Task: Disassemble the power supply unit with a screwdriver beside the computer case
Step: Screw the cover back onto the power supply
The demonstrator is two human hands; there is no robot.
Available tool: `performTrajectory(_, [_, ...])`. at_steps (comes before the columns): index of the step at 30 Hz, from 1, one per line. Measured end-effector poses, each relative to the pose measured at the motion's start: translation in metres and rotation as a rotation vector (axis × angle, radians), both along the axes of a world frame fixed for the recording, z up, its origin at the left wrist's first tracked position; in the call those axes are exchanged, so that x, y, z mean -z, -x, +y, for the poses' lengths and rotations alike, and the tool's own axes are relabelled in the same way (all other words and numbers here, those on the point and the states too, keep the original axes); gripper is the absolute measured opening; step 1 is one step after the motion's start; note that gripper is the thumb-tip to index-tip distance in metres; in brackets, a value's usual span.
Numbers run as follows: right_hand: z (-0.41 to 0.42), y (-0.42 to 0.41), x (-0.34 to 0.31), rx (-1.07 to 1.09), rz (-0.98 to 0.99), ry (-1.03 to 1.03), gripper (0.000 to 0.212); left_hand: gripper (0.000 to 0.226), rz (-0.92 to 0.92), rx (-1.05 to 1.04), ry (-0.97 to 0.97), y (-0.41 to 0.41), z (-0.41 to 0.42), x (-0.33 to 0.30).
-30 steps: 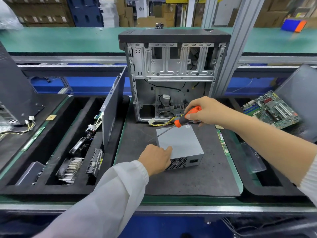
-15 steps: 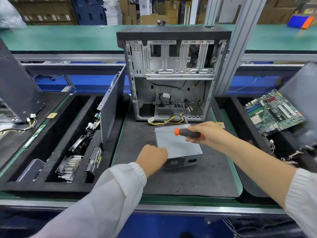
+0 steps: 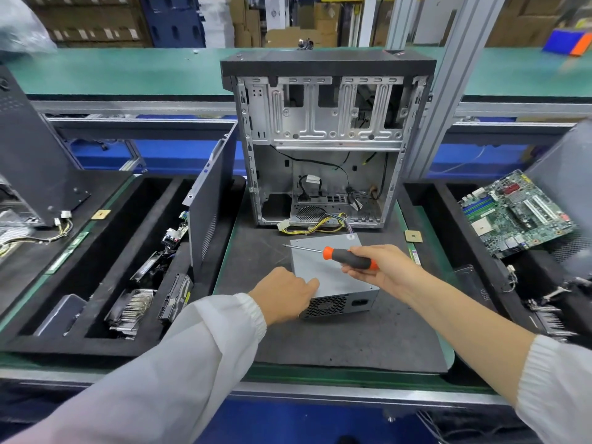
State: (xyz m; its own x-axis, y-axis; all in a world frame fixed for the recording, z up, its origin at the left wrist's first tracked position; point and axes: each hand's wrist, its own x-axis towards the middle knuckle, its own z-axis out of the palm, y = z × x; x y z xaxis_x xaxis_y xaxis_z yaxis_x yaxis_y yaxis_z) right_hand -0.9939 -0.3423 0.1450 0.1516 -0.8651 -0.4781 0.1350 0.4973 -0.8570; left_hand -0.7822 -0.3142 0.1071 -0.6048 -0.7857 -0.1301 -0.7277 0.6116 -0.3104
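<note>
Power supply [image 3: 326, 270] flat on dark mat [image 3: 368, 341], before open computer case [image 3: 323, 139]; left hand [image 3: 285, 294] curled against its near-left corner, grip uncertain; right hand [image 3: 381, 267] wrapped round screwdriver [image 3: 346, 257], shaft level above lid.

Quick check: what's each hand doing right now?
Left hand: fingers curled, resting on the near left corner of the power supply unit; actual grip cannot be told.
Right hand: holding the screwdriver by its handle.
</note>
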Motion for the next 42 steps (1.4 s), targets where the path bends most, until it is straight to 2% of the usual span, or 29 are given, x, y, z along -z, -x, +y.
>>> performTrajectory(6, [0.006,0.000,0.005,0.015,-0.019,0.018,0.023,0.021,-0.010,-0.083,0.069,0.005,0.003,0.005])
performTrajectory(8, [0.007,0.000,0.006,0.003,-0.067,0.026,0.025,0.019,0.123,-0.187,0.068,0.007,0.002,0.010])
performTrajectory(9, [0.008,0.001,0.007,-0.005,-0.109,0.021,0.026,0.020,0.288,-0.310,0.010,0.005,0.000,0.014])
performTrajectory(10, [0.008,0.001,0.007,-0.014,-0.159,0.003,0.027,0.026,0.510,-0.469,-0.130,0.004,-0.004,0.013])
performTrajectory(13, [0.008,0.003,0.008,-0.020,-0.313,-0.142,0.028,0.032,1.397,-0.844,-0.678,-0.005,-0.012,0.010])
performTrajectory(15, [0.009,0.004,0.008,-0.019,-0.389,-0.209,0.031,0.030,1.887,-1.006,-0.929,-0.010,-0.010,0.010])
performTrajectory(17, [0.010,0.007,0.007,-0.056,-0.411,-0.201,0.038,0.026,2.204,-1.102,-1.084,-0.016,-0.007,0.012])
performTrajectory(20, [0.012,0.016,0.006,-0.123,-0.389,-0.179,0.041,0.019,2.438,-1.159,-1.132,-0.024,-0.004,0.021])
performTrajectory(23, [0.010,0.021,0.008,-0.094,-0.225,-0.119,0.018,0.023,2.453,-1.193,-1.098,-0.025,0.001,0.027])
performTrajectory(25, [0.007,0.025,0.013,-0.050,0.059,0.004,0.011,0.022,2.316,-1.204,-1.021,-0.024,0.004,0.029])
performTrajectory(26, [0.005,0.029,0.016,-0.024,0.230,0.084,0.014,0.022,2.177,-1.202,-0.943,-0.023,0.005,0.029])
performTrajectory(28, [0.005,0.038,0.023,0.038,0.560,0.256,0.021,0.030,1.784,-1.143,-0.704,-0.019,0.007,0.032])
performTrajectory(30, [0.009,0.043,0.030,0.098,0.779,0.380,0.015,0.041,1.394,-1.009,-0.473,-0.015,0.011,0.038])
performTrajectory(32, [0.013,0.040,0.038,0.054,0.808,0.359,0.023,0.048,1.271,-0.919,-0.477,-0.005,0.013,0.042])
performTrajectory(34, [0.015,0.031,0.046,-0.018,0.724,0.222,0.031,0.054,1.271,-0.933,-0.560,0.005,0.011,0.041])
performTrajectory(36, [0.015,0.023,0.049,-0.037,0.673,0.139,0.024,0.055,1.267,-0.932,-0.524,0.014,0.005,0.040])
performTrajectory(38, [0.013,0.019,0.050,-0.019,0.675,0.136,0.016,0.051,1.272,-0.925,-0.428,0.019,0.003,0.037])
performTrajectory(42, [0.012,0.020,0.046,0.055,0.662,0.214,0.034,0.050,1.280,-0.879,-0.353,0.019,0.004,0.030])
